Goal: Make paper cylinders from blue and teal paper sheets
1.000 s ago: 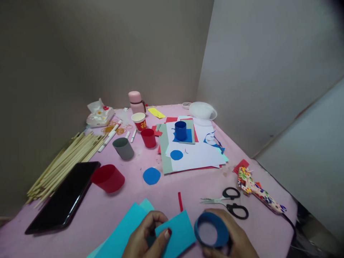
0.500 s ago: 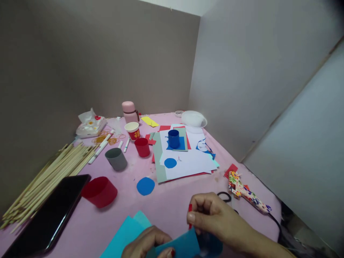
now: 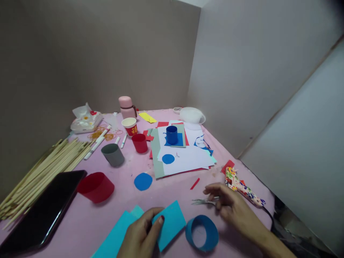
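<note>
My left hand [image 3: 146, 231] pinches a turquoise piece of paper [image 3: 172, 224] between thumb and fingers. Under and beside that hand lie larger turquoise sheets [image 3: 114, 234]. My right hand [image 3: 227, 202] has its fingers curled over the handles of a pair of scissors [image 3: 200, 201], whose blades point left on the table. Its grip on the handles is partly hidden. A blue paper ring [image 3: 202, 233] stands just right of the turquoise piece, apart from both hands. Beyond the scissors a thin red paper strip [image 3: 195, 183] lies flat.
Red paper rings [image 3: 96, 188], a grey ring [image 3: 113, 156] and a blue disc [image 3: 143, 181] are spread around. Wooden sticks [image 3: 34, 175] and a phone [image 3: 45, 208] line the left side. Stacked paper [image 3: 185, 161] bears a blue cup [image 3: 171, 135]. A patterned glue gun [image 3: 243, 188] lies right.
My right hand has let go of the red strip, now on the table, and moved right to the scissors. The blue ring stands apart; my left hand has raised the turquoise piece.
</note>
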`<state>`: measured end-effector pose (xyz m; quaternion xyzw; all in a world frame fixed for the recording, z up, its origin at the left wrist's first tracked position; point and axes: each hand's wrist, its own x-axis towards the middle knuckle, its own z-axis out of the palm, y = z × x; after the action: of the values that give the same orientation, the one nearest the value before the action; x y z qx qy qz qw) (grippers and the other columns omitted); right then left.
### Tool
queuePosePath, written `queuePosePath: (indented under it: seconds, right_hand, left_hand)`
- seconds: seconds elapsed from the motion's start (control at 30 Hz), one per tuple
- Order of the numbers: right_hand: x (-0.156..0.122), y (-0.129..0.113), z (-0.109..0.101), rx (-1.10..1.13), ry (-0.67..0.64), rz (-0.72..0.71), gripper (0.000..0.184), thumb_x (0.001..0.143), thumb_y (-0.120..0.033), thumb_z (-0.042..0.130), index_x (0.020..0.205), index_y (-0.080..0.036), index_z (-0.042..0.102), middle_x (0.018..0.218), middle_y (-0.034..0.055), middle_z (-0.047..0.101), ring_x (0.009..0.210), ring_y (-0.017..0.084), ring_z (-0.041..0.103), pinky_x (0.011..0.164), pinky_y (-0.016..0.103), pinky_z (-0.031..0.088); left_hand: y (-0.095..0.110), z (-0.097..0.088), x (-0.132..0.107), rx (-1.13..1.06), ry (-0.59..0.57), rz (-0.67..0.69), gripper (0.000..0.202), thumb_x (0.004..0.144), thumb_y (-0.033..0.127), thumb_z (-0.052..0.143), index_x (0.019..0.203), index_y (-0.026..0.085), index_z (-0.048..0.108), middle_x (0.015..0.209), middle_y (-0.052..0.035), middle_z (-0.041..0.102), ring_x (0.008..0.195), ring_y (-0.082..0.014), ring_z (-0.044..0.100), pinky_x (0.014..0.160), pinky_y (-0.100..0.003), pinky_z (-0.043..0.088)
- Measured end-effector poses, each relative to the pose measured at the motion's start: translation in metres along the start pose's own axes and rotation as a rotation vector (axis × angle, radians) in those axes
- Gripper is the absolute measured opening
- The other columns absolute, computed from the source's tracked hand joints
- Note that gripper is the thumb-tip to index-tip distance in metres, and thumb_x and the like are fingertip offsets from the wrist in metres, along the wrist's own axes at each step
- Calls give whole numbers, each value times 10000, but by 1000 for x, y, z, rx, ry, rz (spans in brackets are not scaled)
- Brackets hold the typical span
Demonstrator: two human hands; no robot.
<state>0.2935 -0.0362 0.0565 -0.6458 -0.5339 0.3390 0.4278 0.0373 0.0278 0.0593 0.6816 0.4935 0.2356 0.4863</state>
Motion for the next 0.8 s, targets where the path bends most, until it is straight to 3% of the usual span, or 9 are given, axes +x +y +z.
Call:
queuePosePath:
  seconds: [0.03,0.07,0.1,0.17,0.27,0.4,0.53,0.67,0.8]
  right_hand:
    - [-13,5,5,12,-85,-30,673,603,-400,776,1222,-242,563,1167,87,629,913,263,622,797,358,494]
    - [-24,10,11,3,-131,-57,839,543,-354,824,1310,-256,499,1301,98,563,1107,307,561,941,401,437]
    - [-33,15,18,-3,-175,-76,877,547,-308,830,1344,-252,470,1358,106,524,1203,323,501,1009,424,386]
    - [-44,26,28,2,-168,-76,791,594,-253,795,1328,-214,501,1332,132,553,1228,331,490,1031,434,374]
    - [-48,32,36,79,-39,-17,585,670,-278,738,1227,-193,581,1194,133,651,1084,316,606,927,390,481]
    - [-40,19,33,117,82,-9,578,664,-319,767,1204,-229,581,1175,103,663,1027,296,636,869,349,520]
    - [-18,-1,35,-65,-131,-186,670,677,-285,768,1292,-217,513,1251,122,614,1112,291,588,975,405,451]
    - [3,-10,48,-135,-341,-338,667,748,-271,699,1360,-186,446,1323,152,558,1184,287,534,1010,436,415]
    - [5,-4,55,-122,-410,-249,857,698,-228,735,1442,-201,311,1379,162,496,1240,303,483,1032,466,386]
  left_hand:
    - [-1,3,2,50,-2,2,324,864,478,472,1024,239,622,930,-8,709,867,-208,650,779,-304,503]
    - [-1,6,3,92,-2,3,337,874,476,451,1057,236,600,944,-17,711,864,-211,654,777,-316,507]
    - [-1,9,4,130,-6,4,338,887,467,427,1076,233,582,925,-19,713,835,-209,659,758,-321,514]
    - [-3,16,6,216,-21,45,308,907,414,404,1083,226,574,920,-23,714,830,-203,665,762,-331,526]
    - [-9,22,6,413,25,231,293,906,318,428,1135,221,582,1101,-66,672,1031,-221,621,901,-397,505]
    - [-19,21,-3,617,142,428,338,905,274,458,1236,231,514,1236,-90,604,1154,-218,557,958,-420,491]
    - [-18,14,-16,686,159,501,350,900,266,494,1248,272,450,1227,-47,618,1151,-172,563,971,-343,491]
    - [-20,15,-23,702,103,498,425,911,270,473,1318,252,349,1294,-60,589,1189,-148,545,978,-266,478]
    - [-32,25,-25,701,75,486,538,901,240,472,1381,213,230,1328,-80,570,1200,-143,539,982,-235,463]
